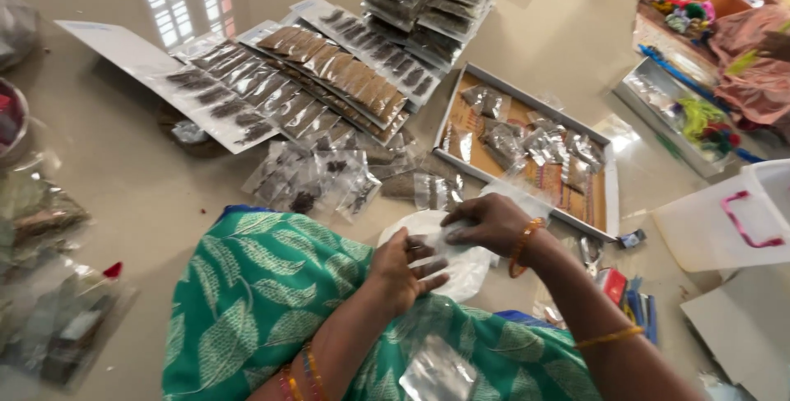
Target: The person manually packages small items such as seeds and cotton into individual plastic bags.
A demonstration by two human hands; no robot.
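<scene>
From the head view, the left hand (401, 268) and right hand (485, 222) pinch a small clear crinkly plastic packet (440, 241) between curled fingers, over a white plastic bag (461, 273). Beyond the fingertips, glossy sachets of dark contents (329, 80) and a shallow cardboard tray (611, 195) lie on polished beige floor (132, 171). The packet's contents are unreadable.

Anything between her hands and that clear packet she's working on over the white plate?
Nothing visible. Both the left hand and the right hand already touch the clear packet, held over the white plate. The other small packets and the flat tray lie farther out on the floor, apart from the hands.
</scene>
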